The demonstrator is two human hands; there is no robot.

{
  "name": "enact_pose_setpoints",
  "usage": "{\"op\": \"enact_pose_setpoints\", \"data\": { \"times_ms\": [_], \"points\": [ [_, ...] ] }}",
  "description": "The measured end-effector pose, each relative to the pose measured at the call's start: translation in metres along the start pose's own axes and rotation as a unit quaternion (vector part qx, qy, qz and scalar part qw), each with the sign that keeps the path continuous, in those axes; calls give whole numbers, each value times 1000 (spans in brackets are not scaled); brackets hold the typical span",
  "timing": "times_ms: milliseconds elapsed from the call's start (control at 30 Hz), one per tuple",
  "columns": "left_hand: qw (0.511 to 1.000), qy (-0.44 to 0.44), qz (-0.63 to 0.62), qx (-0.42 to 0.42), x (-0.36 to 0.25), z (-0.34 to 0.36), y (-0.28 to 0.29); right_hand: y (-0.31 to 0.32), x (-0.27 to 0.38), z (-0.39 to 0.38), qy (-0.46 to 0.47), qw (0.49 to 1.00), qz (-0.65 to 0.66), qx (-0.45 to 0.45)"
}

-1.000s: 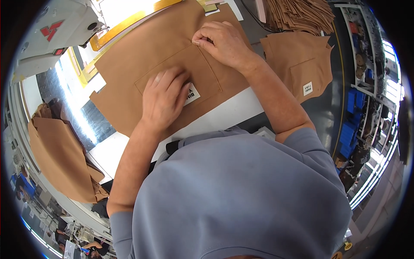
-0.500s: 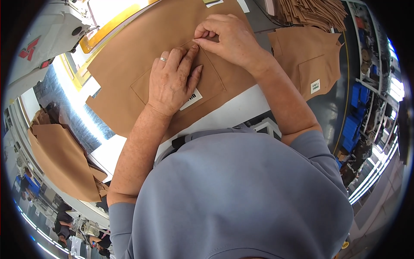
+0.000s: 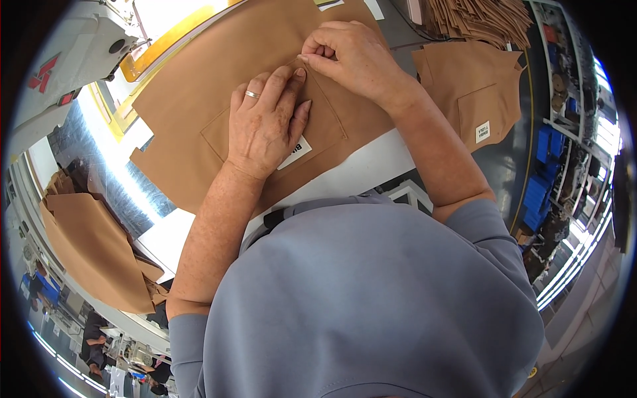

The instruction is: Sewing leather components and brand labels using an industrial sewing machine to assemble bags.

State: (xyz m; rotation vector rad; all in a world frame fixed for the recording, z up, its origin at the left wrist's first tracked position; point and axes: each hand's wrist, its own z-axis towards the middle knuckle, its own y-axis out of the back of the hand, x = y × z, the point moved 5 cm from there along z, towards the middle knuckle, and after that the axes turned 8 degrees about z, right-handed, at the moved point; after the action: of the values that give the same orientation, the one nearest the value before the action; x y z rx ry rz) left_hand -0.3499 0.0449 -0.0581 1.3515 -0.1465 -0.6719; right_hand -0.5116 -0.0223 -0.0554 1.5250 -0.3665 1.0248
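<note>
A large brown fabric panel point(image 3: 199, 73) lies on the white work surface, with a stitched patch pocket point(image 3: 325, 116) on it. My left hand point(image 3: 265, 126) rests flat on the pocket, fingers stretched out, a ring on one finger. It partly covers a white label point(image 3: 296, 154) with dark print at the pocket's edge. My right hand point(image 3: 355, 63) is closed in a pinch at the pocket's far corner, just beyond the left fingertips. What sits between its thumb and forefinger is too small to make out.
A sewing machine point(image 3: 79, 60) with a yellow guide bar point(image 3: 166, 43) stands at the upper left. Brown pieces point(image 3: 93, 245) hang at the left. A labelled brown panel point(image 3: 474, 86) and a stack of brown pieces point(image 3: 481, 20) lie at the right. Blue bins point(image 3: 541, 179) stand on shelving beyond.
My right hand has shifted very slightly right, still pinched at the pocket corner. My left hand remains nearly in place on the pocket.
</note>
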Motion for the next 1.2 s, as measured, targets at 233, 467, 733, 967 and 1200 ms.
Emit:
{"op": "enact_pose_setpoints", "data": {
  "times_ms": [233,467,733,967,1200],
  "points": [
    [999,-26,-2,-29,-1,-1,-1,-1,-1,0,-18,1000,5,-3],
    [998,-28,0,-48,1,-1,-1,-4,-4,-1,-25,1000,1,-15],
    [999,-22,14,-47,0,-3,0,-6,-3,-2,-2,1000,-6,-20],
    [999,-23,22,-43,-1,-3,1,-1,-1,-2,-18,999,23,-20],
    [998,-25,27,-43,-3,-2,0,-1,-5,-6,-18,999,45,-17]
  ]
}}
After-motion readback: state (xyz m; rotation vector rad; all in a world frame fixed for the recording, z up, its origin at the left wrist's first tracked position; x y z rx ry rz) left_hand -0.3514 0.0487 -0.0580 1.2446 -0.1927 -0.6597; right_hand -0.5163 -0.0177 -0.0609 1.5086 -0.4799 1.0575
